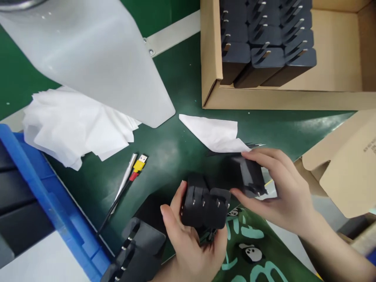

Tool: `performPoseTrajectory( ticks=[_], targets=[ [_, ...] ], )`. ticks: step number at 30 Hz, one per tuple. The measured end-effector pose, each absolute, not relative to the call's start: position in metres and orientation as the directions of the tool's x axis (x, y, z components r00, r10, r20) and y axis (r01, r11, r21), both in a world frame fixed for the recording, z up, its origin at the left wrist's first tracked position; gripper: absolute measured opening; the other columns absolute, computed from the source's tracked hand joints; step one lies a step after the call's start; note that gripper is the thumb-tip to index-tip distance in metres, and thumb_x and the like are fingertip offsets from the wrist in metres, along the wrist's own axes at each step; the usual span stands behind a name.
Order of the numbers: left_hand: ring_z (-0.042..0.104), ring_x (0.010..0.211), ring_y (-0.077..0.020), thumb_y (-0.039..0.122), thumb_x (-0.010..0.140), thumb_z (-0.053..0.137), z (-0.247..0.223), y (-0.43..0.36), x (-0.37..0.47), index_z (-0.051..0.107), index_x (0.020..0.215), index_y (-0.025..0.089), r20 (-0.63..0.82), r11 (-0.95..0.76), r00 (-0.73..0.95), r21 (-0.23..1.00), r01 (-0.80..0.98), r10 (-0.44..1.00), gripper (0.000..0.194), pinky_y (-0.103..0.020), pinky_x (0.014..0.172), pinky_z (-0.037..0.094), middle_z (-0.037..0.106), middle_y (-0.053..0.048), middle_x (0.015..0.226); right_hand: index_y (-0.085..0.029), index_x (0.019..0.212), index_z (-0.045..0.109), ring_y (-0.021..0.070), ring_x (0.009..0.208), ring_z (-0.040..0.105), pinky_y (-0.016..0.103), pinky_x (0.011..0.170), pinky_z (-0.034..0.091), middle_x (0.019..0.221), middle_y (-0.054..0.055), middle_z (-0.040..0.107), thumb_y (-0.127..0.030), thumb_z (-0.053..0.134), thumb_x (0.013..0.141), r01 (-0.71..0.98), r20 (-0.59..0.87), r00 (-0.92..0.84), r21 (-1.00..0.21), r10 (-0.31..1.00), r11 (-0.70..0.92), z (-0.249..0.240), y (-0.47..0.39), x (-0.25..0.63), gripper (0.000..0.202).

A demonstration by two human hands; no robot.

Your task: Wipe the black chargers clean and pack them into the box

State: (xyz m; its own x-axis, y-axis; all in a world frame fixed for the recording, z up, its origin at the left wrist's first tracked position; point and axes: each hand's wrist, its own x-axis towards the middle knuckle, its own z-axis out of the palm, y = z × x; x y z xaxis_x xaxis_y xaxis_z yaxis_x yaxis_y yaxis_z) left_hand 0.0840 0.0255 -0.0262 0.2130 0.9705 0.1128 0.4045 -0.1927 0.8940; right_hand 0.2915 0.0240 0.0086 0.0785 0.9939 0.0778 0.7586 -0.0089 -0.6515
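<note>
My left hand (195,244) is closed around two black plug-in power adapters (216,213) held side by side, their metal prongs facing up. Just to the right, my right hand (283,190) grips a single black power adapter (248,176) between thumb and fingers, its prongs turned toward the lower right. Several more black adapters (147,237) sit at the lower left, beside my left wrist. A folded white wipe (216,131) lies on the green table above my hands, with thin dark pointed tips showing next to it.
An open cardboard box (249,100) at the upper right holds rows of black adapters. On the left are a blue bin (55,196), a stack of white wipes (76,125), and a cable with a USB plug (139,162) beside a silver stick. A pale panel (96,51) overhangs the table.
</note>
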Motion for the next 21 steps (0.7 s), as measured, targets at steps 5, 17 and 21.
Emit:
performPoseTrajectory(
  ticks=[5, 17, 21],
  targets=[
    [0.05, 0.138, -0.0266, 0.002, 0.073, 0.072, -0.031, 0.026, 0.079, -0.003, 0.16, 0.025, 0.152, -0.237, 0.246, 0.9, 0.366, 0.957, 0.118, -0.033, 0.096, 0.058, 0.032, -0.017, 0.159, -0.029, 0.14, 0.043, 0.0242, 0.127, 0.057, 0.038, 0.098, 0.057, 0.131, 0.01, 0.063, 0.004, 0.051, 0.079, 0.474, -0.103, -0.258, -0.88, 0.961, 0.033, 0.014, 0.017, 0.307, 0.07],
    [0.03, 0.152, -0.029, 0.008, 0.085, 0.06, -0.019, 0.032, 0.072, 0.002, 0.161, 0.026, -0.045, -0.078, 0.346, 0.939, 0.336, 0.937, 0.098, -0.041, 0.111, 0.048, 0.02, -0.017, 0.166, -0.024, 0.161, 0.002, 0.0309, 0.15, 0.028, 0.055, 0.12, 0.035, 0.162, 0.014, 0.024, -0.016, 0.055, 0.086, 0.515, -0.128, -0.039, -0.853, 0.991, -0.09, 0.006, -0.007, 0.282, 0.092],
    [0.035, 0.149, -0.0315, 0.012, 0.089, 0.057, -0.01, 0.047, 0.069, 0.004, 0.16, 0.034, -0.183, -0.055, 0.453, 0.885, 0.462, 0.873, 0.092, -0.046, 0.107, 0.051, 0.027, -0.013, 0.164, -0.026, 0.16, 0.0, 0.0333, 0.135, 0.044, 0.056, 0.103, 0.05, 0.148, 0.017, 0.044, -0.031, 0.073, 0.083, 0.611, -0.12, -0.05, -0.789, 0.992, -0.065, -0.003, -0.01, 0.272, 0.106]
  ],
)
